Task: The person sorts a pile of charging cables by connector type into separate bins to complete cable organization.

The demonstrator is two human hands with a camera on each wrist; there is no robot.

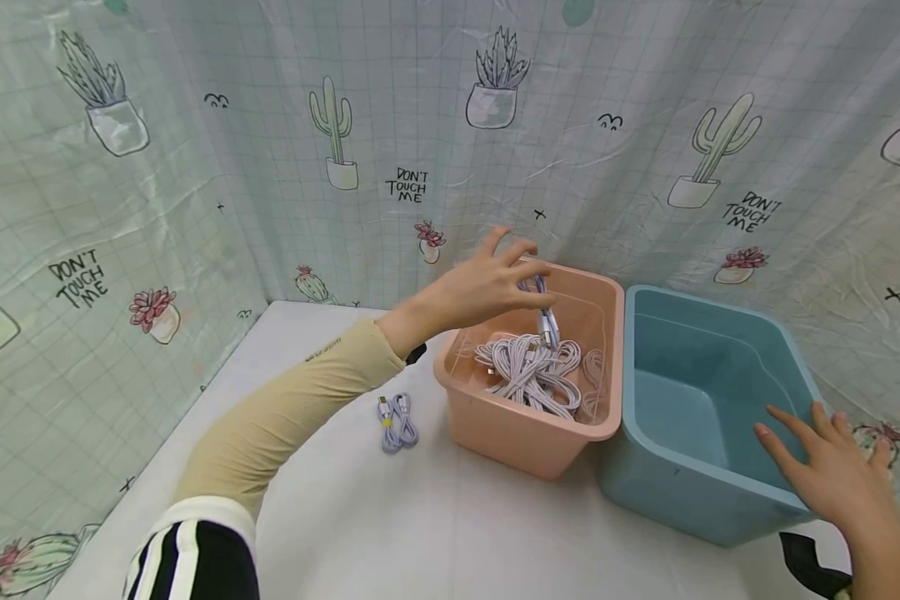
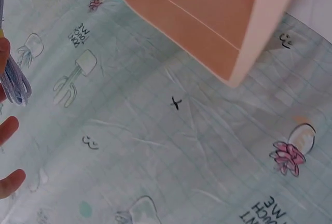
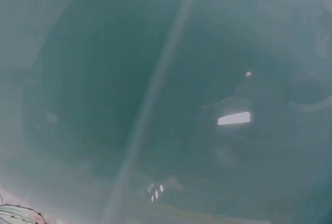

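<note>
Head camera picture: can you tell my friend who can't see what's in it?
A person's left hand pinches a bundled cable over a peach bin holding white cables. Their right hand is at the edge of a blue bin alongside; more bundled cable lies on the white table.

Lavender cable (image 1: pixel 550 328), coiled, yellow band showing, hung connector-down in left hand's (image 1: pixel 487 287) fingers above white looped cables (image 1: pixel 532 371) heaped in peach bin (image 1: pixel 506 442). Lavender coils (image 1: pixel 397 429) lay left of peach bin. Blue bin (image 1: pixel 682 487) stood just beside it, right hand (image 1: pixel 840 475) at right rim.
</note>
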